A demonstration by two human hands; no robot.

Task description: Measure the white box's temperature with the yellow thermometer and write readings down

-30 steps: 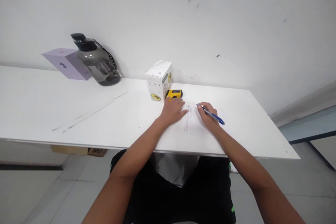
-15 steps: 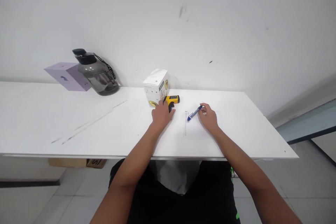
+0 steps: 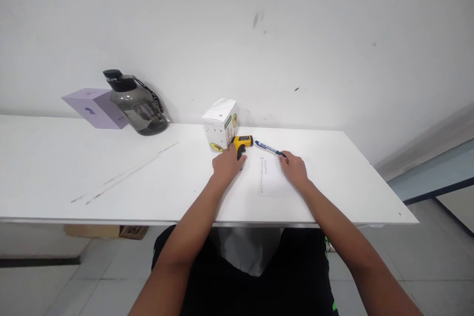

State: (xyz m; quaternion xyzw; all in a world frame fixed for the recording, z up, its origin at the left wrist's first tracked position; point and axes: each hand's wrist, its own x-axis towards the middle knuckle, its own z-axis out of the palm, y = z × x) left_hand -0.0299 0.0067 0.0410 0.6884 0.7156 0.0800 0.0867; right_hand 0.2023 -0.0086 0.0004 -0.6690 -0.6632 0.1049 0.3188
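Observation:
My left hand [image 3: 226,163] is closed round a yellow and black infrared thermometer [image 3: 244,141], its thumb beside the dark handle. The barrel lies pointing right, just in front of a white box with avocado pictures [image 3: 219,123]. In my right hand [image 3: 294,168] a blue and white pen [image 3: 269,148] is pinched near one end. The pen slants up to the left, its far tip close to the thermometer's front. Below the pen a sheet of paper with small lines of writing [image 3: 272,185] lies on the white table, partly under my right hand.
A grey see-through bottle with a black lid [image 3: 140,108] stands at the left beside a lilac box [image 3: 96,111]. The white table [image 3: 129,173] meets the wall at the back. A cardboard box [image 3: 107,231] shows below the table's front edge.
The pen has swung in my right hand: its far tip pointed down-left over the paper and now points up-left, near the thermometer. My left hand has barely moved.

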